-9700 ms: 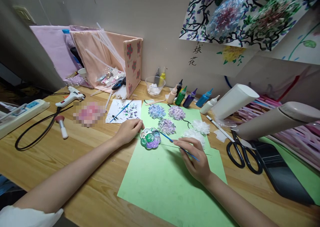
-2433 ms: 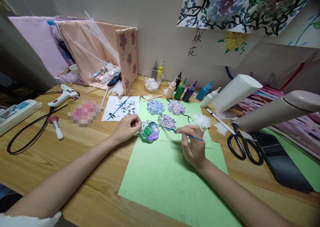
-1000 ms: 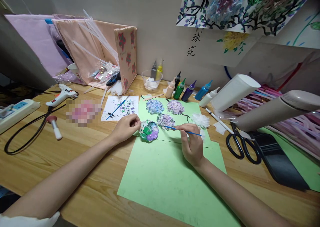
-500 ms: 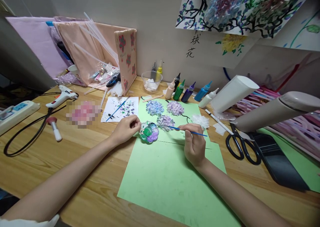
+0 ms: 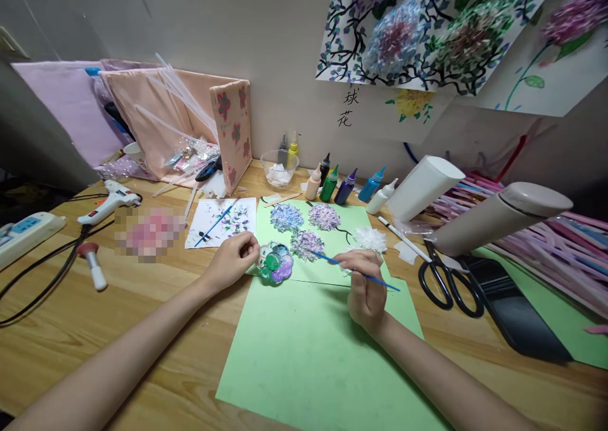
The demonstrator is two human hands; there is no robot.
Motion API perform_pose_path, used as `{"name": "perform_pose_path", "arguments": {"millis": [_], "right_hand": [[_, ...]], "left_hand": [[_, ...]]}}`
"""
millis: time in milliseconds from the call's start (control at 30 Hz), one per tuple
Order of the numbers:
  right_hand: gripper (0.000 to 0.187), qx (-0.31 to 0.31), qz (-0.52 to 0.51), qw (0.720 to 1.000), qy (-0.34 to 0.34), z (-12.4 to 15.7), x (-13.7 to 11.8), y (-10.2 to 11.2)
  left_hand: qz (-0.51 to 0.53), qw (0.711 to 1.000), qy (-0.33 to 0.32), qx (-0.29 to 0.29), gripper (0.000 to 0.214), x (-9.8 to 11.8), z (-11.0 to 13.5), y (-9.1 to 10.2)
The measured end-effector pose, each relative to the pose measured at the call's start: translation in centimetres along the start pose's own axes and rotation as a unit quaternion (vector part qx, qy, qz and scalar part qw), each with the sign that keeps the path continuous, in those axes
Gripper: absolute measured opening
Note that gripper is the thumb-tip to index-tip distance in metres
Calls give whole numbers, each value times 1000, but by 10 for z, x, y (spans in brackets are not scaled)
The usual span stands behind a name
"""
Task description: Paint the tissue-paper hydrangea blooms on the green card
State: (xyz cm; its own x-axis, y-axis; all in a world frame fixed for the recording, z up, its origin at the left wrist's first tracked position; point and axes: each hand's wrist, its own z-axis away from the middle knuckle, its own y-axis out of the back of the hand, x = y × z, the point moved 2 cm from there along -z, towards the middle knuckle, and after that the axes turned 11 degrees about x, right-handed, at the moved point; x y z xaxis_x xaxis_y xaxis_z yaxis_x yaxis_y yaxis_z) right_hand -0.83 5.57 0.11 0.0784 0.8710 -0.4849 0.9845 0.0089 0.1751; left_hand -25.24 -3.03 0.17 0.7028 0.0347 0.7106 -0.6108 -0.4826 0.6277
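Observation:
My right hand [image 5: 368, 285] is closed around a thin blue paintbrush [image 5: 380, 281], whose tip points left and meets the lower purple flower [image 5: 308, 245] on the green paper [image 5: 313, 342]. My left hand [image 5: 234, 261] has its fingers curled at the edge of a flower-shaped paint palette [image 5: 274, 264] smeared with green and purple paint, and seems to pinch its rim. Above the lower flower sit a blue textured flower [image 5: 286, 217] and a pale purple one [image 5: 324, 216]. A white paper flower [image 5: 370, 238] lies just behind my right hand.
Paint bottles [image 5: 345, 187] stand along the wall beside a clear bowl [image 5: 280, 168]. Black-handled scissors [image 5: 451, 285] and two tilted containers [image 5: 422, 187] are at the right. A paint-spotted sheet [image 5: 221, 223], a glue gun [image 5: 110, 202] and a power strip [image 5: 28, 235] lie left.
The camera view has tilted up and shifted slightly right. The brush now slants more, its tip on the lower purple flower; my left hand stays at the palette.

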Motion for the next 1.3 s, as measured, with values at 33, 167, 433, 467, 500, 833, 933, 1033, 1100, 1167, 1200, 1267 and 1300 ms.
{"name": "perform_pose_path", "arguments": {"millis": [33, 167, 433, 467, 500, 833, 933, 1033, 1100, 1167, 1200, 1267, 1300], "right_hand": [[18, -21, -11, 1000, 18, 1, -3, -1], [18, -100, -38, 993, 44, 3, -12, -4], [17, -90, -32, 995, 19, 4, -10, -4], [17, -92, -29, 995, 17, 4, -10, -4], [17, -100, -27, 994, 17, 4, -10, -5], [17, -112, -33, 993, 19, 4, -10, -5], [17, -106, -34, 994, 16, 5, -9, -4], [18, -71, -26, 997, 7, 5, -6, -3], [19, -54, -6, 998, -8, 4, -4, -3], [20, -48, 14, 999, -22, 3, -3, -3], [20, -48, 19, 998, -26, 3, -3, -4], [20, -52, 21, 998, -25, 3, -3, -5], [20, -54, 22, 998, -23, 2, -4, -5]], "left_hand": [[0, 1000, 0, 1, 15, 0, 0, 0], [2, 1000, 0, 2, 15, 1, 0, 1], [11, 1000, -5, 7, 16, 3, 1, 1], [12, 1000, -6, 6, 16, 3, 1, 1], [13, 1000, -8, 6, 16, 4, 1, 1], [16, 1000, -12, 6, 16, 4, 0, 2], [18, 1000, -12, 4, 16, 4, 0, 1], [20, 1000, -11, 1, 15, 4, 0, 1], [20, 1000, -10, 0, 14, 4, 0, 1], [21, 1000, -8, -3, 13, 4, 1, 0], [22, 1000, -7, -5, 13, 3, 1, 0], [22, 1000, -6, -8, 12, 3, 1, 0], [23, 1000, -5, -9, 12, 3, 1, 0]]}}
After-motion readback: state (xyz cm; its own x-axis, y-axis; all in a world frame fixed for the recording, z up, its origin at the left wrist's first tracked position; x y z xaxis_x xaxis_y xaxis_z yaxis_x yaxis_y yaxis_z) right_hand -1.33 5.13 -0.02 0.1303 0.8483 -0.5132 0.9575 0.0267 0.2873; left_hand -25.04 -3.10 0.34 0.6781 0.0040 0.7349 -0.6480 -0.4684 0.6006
